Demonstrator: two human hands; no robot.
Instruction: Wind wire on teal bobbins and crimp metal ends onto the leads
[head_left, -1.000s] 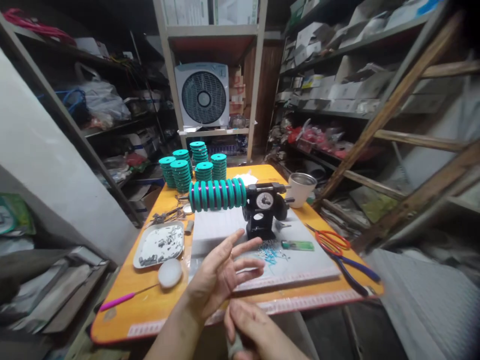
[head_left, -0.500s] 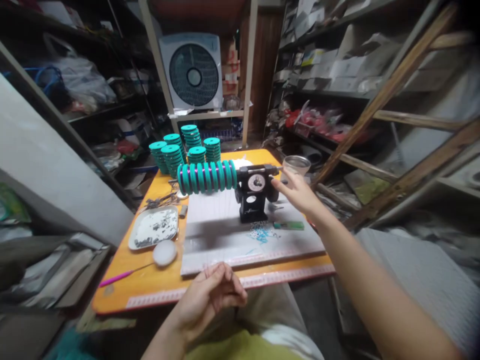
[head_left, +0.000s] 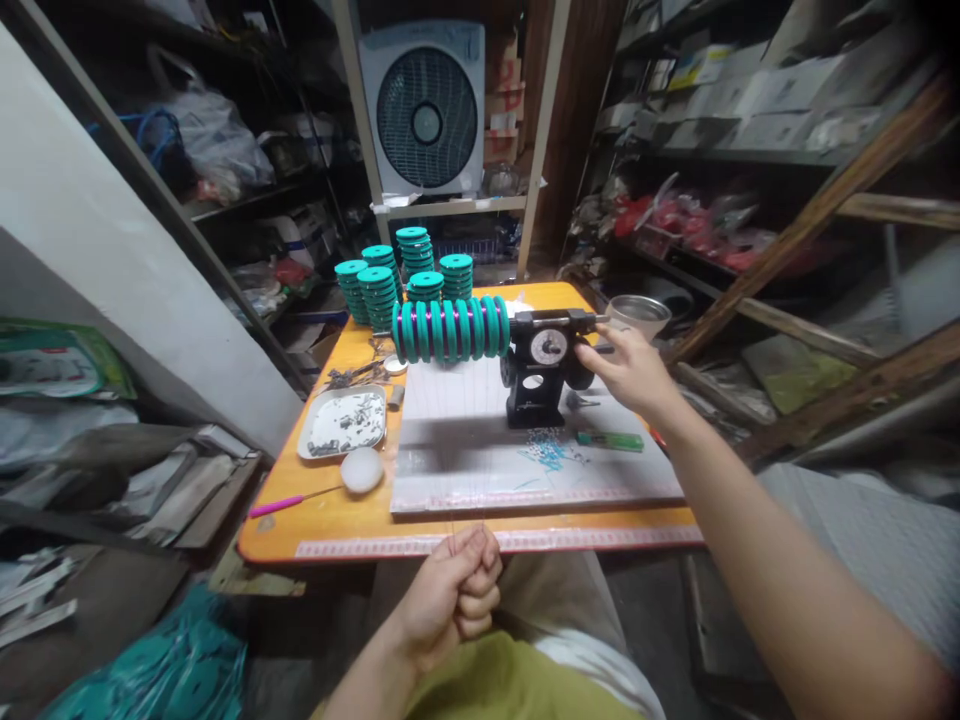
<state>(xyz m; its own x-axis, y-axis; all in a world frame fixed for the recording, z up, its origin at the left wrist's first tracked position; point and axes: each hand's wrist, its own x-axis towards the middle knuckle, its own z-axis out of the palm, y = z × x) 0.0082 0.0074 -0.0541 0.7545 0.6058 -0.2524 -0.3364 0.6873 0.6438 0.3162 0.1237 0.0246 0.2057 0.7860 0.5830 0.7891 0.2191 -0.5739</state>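
The right hand (head_left: 630, 370) pinches the crank beside the heavy-looking, rigid black metal winding machine (head_left: 541, 375); the left hand (head_left: 454, 592) is fisted.

**Your right hand went to the winder, your left hand closed**

One second ago both your hands were low in the middle of the frame, the left hand (head_left: 450, 590) open with spread fingers over the table edge. Now it is a closed fist below the table edge, at the bottom centre. Your right hand (head_left: 630, 370) was at the bottom edge before; now it is stretched out to the right of centre, at the right side of the black winding machine (head_left: 544, 375). It covers the orange scissors, which showed earlier.
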